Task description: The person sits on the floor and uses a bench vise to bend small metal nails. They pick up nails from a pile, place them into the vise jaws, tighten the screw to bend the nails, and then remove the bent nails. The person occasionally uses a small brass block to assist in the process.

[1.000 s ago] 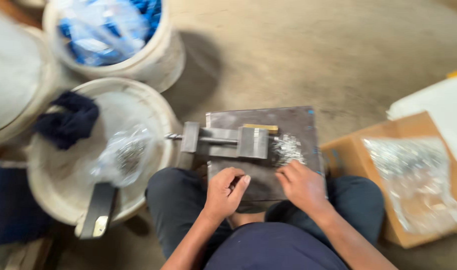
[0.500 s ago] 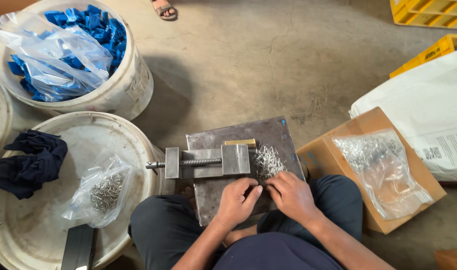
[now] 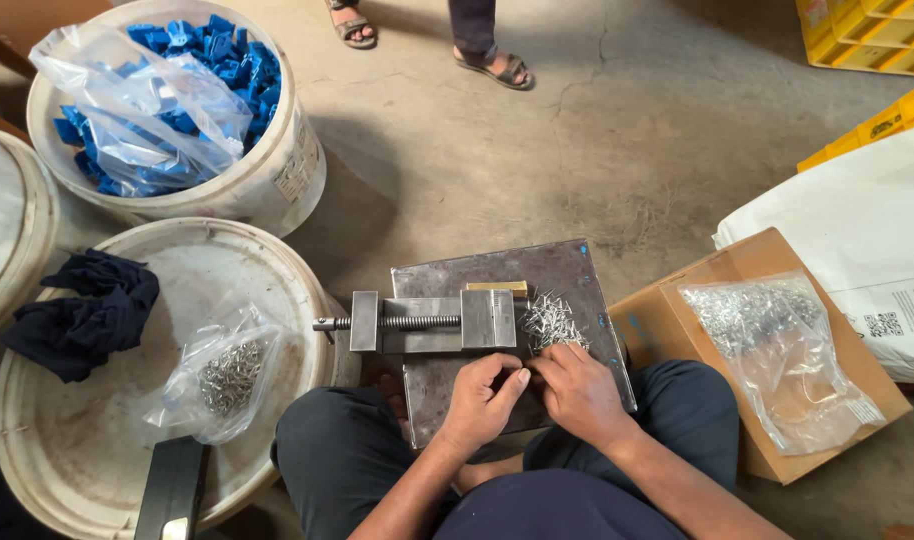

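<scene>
Left hand (image 3: 480, 398): curled, fingertips pinching something too small to tell.
Right hand (image 3: 575, 392): meeting it, just below the heap of small silver metal pins (image 3: 550, 322).
Advice: take single pins, near the grey steel screw vise (image 3: 432, 321).

On your right sits a brown cardboard box (image 3: 667, 325) with a clear bag of shiny metal bits (image 3: 777, 355) on top. Behind it lies a big white sack (image 3: 857, 215) with a small printed label (image 3: 902, 318). Far left, a clear bag of blue pieces (image 3: 142, 100) fills a white bucket (image 3: 287, 175)
</scene>
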